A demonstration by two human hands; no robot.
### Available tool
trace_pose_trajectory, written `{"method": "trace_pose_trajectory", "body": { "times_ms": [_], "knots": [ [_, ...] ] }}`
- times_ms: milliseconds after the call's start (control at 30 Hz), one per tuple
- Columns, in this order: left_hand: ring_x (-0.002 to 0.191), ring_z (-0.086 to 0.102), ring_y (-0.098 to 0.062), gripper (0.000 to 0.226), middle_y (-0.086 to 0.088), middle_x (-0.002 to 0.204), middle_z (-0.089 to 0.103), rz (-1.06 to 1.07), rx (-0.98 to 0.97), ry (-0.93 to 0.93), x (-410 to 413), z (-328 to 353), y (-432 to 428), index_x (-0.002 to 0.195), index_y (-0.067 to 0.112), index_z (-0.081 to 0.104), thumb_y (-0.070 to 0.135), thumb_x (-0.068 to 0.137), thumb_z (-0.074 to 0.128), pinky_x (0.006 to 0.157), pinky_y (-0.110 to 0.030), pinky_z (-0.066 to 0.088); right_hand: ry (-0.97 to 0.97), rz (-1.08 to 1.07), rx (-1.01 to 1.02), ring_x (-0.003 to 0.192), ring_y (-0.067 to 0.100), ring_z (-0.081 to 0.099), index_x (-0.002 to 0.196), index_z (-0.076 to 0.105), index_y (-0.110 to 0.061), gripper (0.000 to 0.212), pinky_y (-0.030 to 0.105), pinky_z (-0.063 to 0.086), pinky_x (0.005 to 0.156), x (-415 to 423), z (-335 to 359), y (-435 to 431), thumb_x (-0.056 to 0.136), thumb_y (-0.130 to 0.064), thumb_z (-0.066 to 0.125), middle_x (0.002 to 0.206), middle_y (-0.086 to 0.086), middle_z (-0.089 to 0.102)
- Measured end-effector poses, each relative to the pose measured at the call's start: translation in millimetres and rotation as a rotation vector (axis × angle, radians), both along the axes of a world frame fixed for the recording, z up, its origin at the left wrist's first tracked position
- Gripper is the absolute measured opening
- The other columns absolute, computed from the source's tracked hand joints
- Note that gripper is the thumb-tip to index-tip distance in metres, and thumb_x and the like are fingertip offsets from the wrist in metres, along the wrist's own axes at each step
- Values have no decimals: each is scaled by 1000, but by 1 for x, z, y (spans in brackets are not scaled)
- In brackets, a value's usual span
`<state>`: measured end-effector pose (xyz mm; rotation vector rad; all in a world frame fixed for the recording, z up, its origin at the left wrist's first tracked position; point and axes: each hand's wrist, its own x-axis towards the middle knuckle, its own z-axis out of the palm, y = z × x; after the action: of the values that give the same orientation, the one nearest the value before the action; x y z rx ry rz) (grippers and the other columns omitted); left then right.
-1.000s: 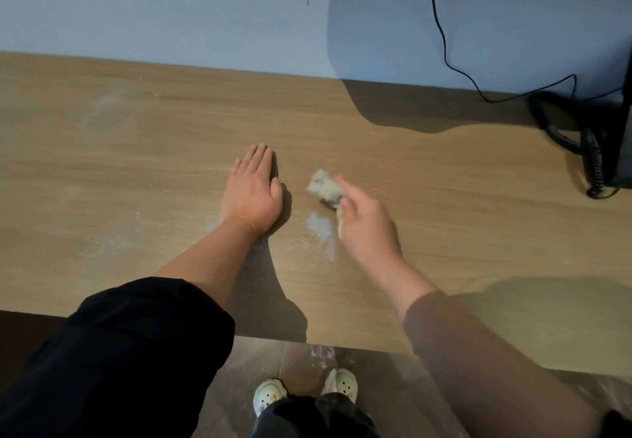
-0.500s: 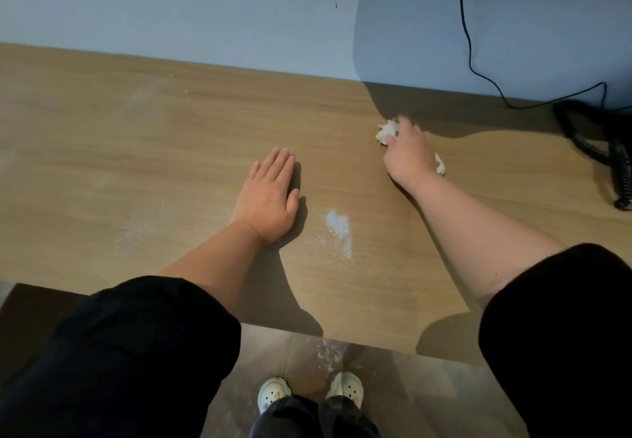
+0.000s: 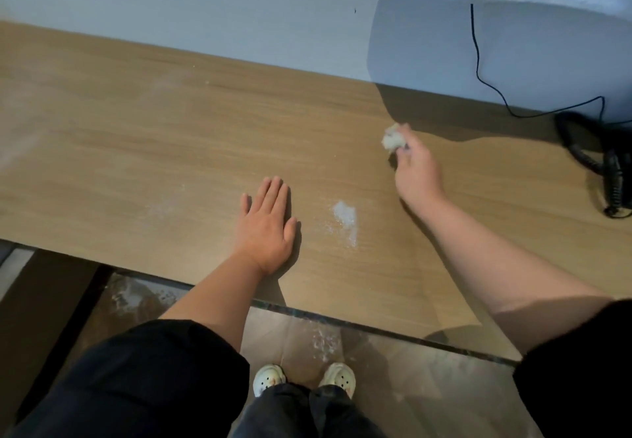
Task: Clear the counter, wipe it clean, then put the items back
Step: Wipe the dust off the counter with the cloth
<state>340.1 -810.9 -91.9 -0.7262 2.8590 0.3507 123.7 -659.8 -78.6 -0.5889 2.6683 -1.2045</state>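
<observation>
The wooden counter [image 3: 143, 136] runs across the view against a pale wall. My left hand [image 3: 266, 229] lies flat on it near the front edge, fingers spread a little, holding nothing. My right hand [image 3: 415, 169] reaches toward the back right and pinches a small crumpled whitish cloth [image 3: 392, 138] just above or on the wood. A patch of white powder [image 3: 344, 215] sits on the counter between the two hands. Fainter dusty smears [image 3: 160, 208] lie to the left of my left hand.
A black coiled cord and device [image 3: 612, 167] rest at the counter's right end, with a thin black cable [image 3: 477, 61] running up the wall. White powder [image 3: 323, 340] is scattered on the floor below the front edge, by my shoes [image 3: 270, 379].
My right hand with the cloth swept from beside the powder patch to the back right and has since drawn slightly back. My left hand stayed flat; the view shifted left.
</observation>
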Motion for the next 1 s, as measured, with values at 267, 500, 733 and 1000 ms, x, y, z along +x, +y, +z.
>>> {"method": "trace_pose_trajectory", "body": {
  "times_ms": [267,500,733,1000],
  "knots": [
    [148,-14,-11,83,1,162,-9,16,-26,50,4,-11,1,155,14,2,52,82,-7,121,-37,-6,10,84,181,120,32,51,135,52,-18,36,34,40,95,-64,-7,-72,101,-19,40,131,12,57],
    [149,-12,-13,82,-1,163,-7,4,-35,29,3,-7,2,155,13,3,50,83,-6,121,-38,-7,-13,455,159,138,27,35,138,51,-28,42,37,25,115,-11,-19,-67,98,-16,46,145,-3,47],
    [149,-10,-13,71,-1,163,-5,14,-14,40,5,-5,3,155,13,5,43,91,10,121,-38,-6,-108,718,120,139,19,36,136,53,-28,44,39,22,118,63,-24,-11,96,-9,46,145,-7,47],
    [149,-11,-12,70,0,163,-6,19,-2,54,5,-4,3,156,13,4,43,93,12,121,-37,-7,-74,66,109,132,22,43,137,52,-16,39,26,29,108,-39,-1,8,100,-14,40,141,6,50]
  ]
}}
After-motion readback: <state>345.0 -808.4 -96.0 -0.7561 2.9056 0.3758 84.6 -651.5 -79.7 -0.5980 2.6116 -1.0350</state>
